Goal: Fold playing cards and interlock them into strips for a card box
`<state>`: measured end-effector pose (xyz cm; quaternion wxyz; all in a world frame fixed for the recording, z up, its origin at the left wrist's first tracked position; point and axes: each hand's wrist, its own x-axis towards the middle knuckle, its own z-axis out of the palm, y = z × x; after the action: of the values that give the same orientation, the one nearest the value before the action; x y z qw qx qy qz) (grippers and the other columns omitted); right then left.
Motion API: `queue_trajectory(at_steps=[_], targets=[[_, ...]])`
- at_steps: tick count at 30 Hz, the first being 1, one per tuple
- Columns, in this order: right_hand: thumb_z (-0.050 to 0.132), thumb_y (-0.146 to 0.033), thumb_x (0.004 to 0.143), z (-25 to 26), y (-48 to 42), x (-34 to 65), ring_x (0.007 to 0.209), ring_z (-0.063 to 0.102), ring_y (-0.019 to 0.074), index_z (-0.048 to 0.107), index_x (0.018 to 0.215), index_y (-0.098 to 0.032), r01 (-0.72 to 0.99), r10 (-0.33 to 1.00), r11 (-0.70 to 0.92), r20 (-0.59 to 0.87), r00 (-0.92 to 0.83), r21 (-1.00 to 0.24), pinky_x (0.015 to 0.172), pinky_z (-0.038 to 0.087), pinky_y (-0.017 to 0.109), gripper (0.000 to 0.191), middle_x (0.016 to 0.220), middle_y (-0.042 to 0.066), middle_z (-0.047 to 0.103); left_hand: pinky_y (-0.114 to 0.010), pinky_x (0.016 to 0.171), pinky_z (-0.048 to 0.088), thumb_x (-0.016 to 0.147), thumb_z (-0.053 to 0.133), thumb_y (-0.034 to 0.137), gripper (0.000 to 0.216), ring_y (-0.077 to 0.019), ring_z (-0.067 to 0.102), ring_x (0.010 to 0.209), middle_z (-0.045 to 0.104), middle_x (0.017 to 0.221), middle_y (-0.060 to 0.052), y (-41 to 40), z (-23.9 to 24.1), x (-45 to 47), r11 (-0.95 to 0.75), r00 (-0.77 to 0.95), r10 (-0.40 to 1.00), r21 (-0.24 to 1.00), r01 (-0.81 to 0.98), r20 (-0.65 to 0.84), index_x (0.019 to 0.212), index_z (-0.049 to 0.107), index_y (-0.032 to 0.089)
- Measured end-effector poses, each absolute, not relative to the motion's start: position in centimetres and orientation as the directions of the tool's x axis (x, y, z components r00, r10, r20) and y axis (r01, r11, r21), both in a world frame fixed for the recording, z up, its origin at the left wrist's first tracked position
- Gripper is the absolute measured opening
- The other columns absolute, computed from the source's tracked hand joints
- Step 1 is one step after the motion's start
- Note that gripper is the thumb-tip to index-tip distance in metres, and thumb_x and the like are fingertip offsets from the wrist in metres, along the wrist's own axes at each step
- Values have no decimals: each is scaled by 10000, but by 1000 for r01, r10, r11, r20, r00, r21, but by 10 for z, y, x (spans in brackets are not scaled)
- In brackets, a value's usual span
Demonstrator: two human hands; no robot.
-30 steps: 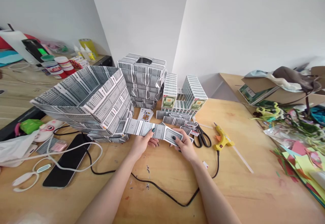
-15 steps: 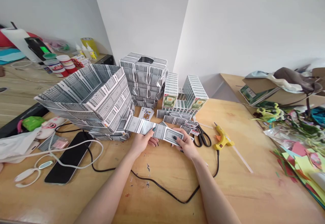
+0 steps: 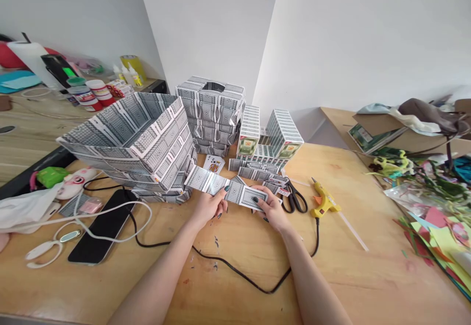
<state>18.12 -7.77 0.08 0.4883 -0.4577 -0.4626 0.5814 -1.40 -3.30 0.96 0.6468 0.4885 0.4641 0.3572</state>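
Observation:
Both my hands hold a strip of joined playing cards [image 3: 224, 187], backs up, just above the wooden table [image 3: 239, 261]. My left hand [image 3: 208, 206] pinches the strip near its middle. My right hand [image 3: 271, 209] grips its right end, thumb on top. The strip's left end reaches a large open box built from playing cards [image 3: 136, 141]. A taller card-covered box [image 3: 211, 114] stands behind, with upright card decks [image 3: 270, 136] to its right. A loose face-up card [image 3: 213, 164] and more card strips [image 3: 257, 173] lie beyond my hands.
Black scissors [image 3: 294, 198] and a yellow glue gun [image 3: 322, 201] lie right of my right hand; its black cord [image 3: 235, 276] loops under my arms. A black phone [image 3: 101, 227] and white cable [image 3: 59, 239] sit at the left. Paper scraps [image 3: 437, 227] crowd the right edge.
My hands and the card strip have barely moved; the strip has bent a little near my left hand. The view shifted slightly to the left.

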Motion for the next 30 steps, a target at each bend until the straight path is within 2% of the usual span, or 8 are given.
queue_trajectory(at_steps=[12,21,30], targets=[[516,-432,785,-3,-80,175,306,323,46,395,954,-204,-117,995,-86,-79,-68,-989,309,214,156,309,510,-65,525,-175,304,196,741,500,409,325,-52,393,278,542,407,1,-38,10,-9,297,331,900,955,14,-284,550,463,149],[494,-423,803,-1,-80,174,307,340,38,389,959,-202,-99,994,-73,-64,-85,-992,306,236,147,291,543,-62,535,-197,340,284,752,497,404,378,-67,434,318,569,438,-28,-39,9,-7,312,357,887,950,8,-294,485,493,137],[492,-432,806,-1,-81,172,308,366,46,382,963,-201,-109,993,-70,-59,-102,-992,310,254,154,300,565,-46,562,-197,322,239,760,492,434,410,-66,439,328,577,462,-37,-39,2,-9,316,377,877,949,20,-300,485,514,131]])
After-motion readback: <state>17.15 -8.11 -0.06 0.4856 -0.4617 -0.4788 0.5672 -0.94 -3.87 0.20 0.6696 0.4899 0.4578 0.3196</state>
